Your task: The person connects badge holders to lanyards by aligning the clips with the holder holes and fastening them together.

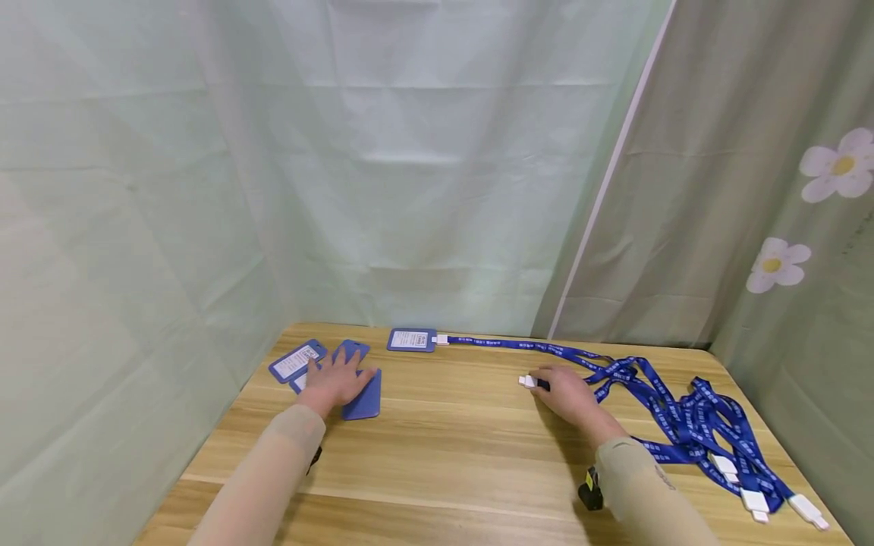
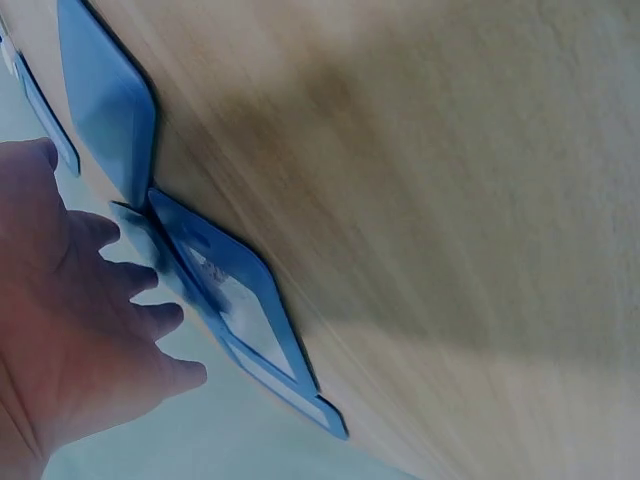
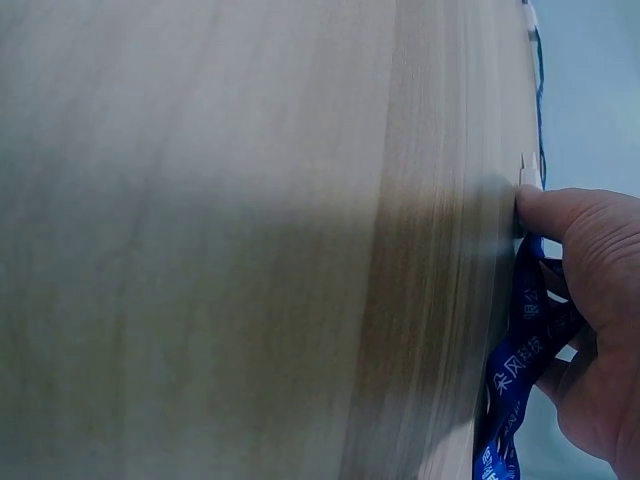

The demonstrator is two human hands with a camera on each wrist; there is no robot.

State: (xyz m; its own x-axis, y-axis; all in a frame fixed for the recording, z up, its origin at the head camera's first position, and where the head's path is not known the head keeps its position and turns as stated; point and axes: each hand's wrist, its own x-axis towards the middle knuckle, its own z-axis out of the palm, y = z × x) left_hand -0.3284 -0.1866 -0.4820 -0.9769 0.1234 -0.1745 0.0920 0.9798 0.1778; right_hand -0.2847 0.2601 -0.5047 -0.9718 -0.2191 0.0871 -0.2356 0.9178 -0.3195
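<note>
With fingers spread, my left hand (image 1: 336,381) lies over a group of blue badge holders at the left. One badge holder (image 1: 298,361) shows a white card; another, plain blue badge holder (image 1: 363,396) is partly under the hand. In the left wrist view the fingers (image 2: 150,318) are extended near the badge holders (image 2: 235,290); contact is hard to tell. Across the table my right hand (image 1: 565,393) pinches a blue lanyard by its white end clip (image 1: 527,381). The right wrist view shows the thumb on that clip (image 3: 529,176) and the printed strap (image 3: 520,350) trailing below.
At the back edge a badge holder (image 1: 412,340) is joined by a white clip (image 1: 441,340) to a blue lanyard (image 1: 498,343). Tangled lanyards (image 1: 690,417) with white clips (image 1: 755,503) lie at the right. Curtains (image 1: 437,189) stand behind the wooden table (image 1: 437,455).
</note>
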